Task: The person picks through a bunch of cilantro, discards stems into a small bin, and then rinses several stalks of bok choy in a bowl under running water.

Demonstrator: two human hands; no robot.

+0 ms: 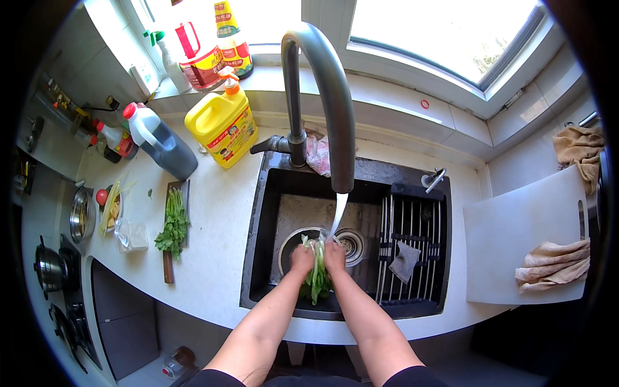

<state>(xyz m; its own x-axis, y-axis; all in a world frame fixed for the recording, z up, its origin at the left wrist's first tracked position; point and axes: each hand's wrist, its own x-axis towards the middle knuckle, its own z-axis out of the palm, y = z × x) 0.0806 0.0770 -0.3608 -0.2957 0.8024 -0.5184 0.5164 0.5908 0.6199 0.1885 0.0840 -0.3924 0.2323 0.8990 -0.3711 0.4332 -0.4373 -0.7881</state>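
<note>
Over the black sink, my left hand and my right hand are closed round a bunch of leafy greens, one on each side. The pale stalk ends point away from me, and the green leaves hang toward the sink's near edge. Water runs from the tall grey faucet onto the stalk ends and my right hand. A dark round pan or bowl lies in the basin beneath my left hand, partly hidden. Beside my right hand is the metal drain.
A roll-up rack with a grey cloth covers the sink's right side. Left on the counter, more greens lie on a knife. A yellow jug and dark bottle stand behind. Rightward is a white cutting board.
</note>
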